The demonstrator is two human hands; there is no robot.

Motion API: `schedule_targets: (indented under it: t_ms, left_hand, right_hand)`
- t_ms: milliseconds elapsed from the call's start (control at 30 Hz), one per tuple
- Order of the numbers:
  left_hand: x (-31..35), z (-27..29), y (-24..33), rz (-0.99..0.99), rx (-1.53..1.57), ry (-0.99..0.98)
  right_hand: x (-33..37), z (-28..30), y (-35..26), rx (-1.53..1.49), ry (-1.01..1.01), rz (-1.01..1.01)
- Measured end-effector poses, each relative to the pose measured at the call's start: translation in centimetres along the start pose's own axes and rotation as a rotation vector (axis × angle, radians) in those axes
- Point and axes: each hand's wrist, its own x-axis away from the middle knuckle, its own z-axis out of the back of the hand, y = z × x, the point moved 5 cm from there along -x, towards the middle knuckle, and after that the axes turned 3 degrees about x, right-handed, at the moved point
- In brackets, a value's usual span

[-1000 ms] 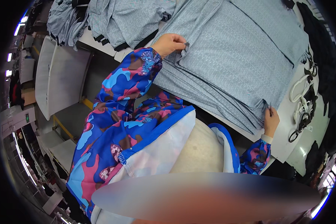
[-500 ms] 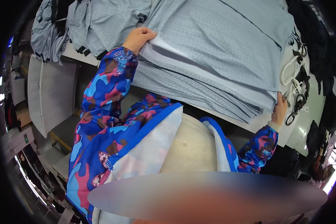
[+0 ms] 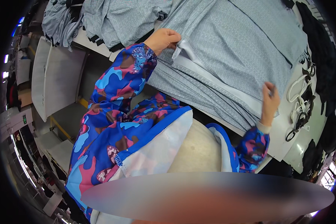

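Grey knit fabric pieces lie stacked on a table before me, with the top piece point(image 3: 242, 48) spread across the pile. My left hand point(image 3: 162, 41) pinches the left corner of that top piece, lifting it so the whitish underside point(image 3: 188, 52) folds into view. Under it, the layered edges of the grey stack point(image 3: 203, 95) run toward the table's front edge. My right hand point(image 3: 269, 104) is raised over the right end of the near edge; its fingertips are smeared by motion, and I cannot make out whether they hold anything.
White and black cords with dark-handled scissors point(image 3: 293, 132) lie right of the stack. Grey garments with black trim point(image 3: 127, 18) are heaped at the far left. Dark cloth point(image 3: 321, 56) hangs over the right side. A pale panel point(image 3: 59, 76) stands left of the table.
My left hand has drawn the fabric corner rightward, bunching and folding it. My right hand has left the right corner and moved left and upward over the cloth. The view has shifted slightly.
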Motion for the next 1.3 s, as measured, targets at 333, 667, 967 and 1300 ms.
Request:
schedule_targets:
  t_ms: [333, 667, 967, 1300]
  left_hand:
    - [-0.1, -3.1, 0.4, -0.046, -0.078, -0.098]
    - [-0.1, -4.2, -1.5, -0.102, -0.074, -0.01]
    - [0.0, -4.0, -1.4, -0.056, 0.069, -0.011]
    - [0.3, -4.4, -1.1, -0.25, -0.28, 0.056]
  right_hand:
    - [-2.0, -17.1, -13.3, -0.393, -0.364, 0.106]
    - [-1.5, -17.2, -12.9, -0.285, -0.311, 0.084]
    - [-1.3, -16.6, -11.6, -0.394, -0.333, -0.046]
    - [-1.5, -17.1, -12.5, -0.371, -0.356, -0.027]
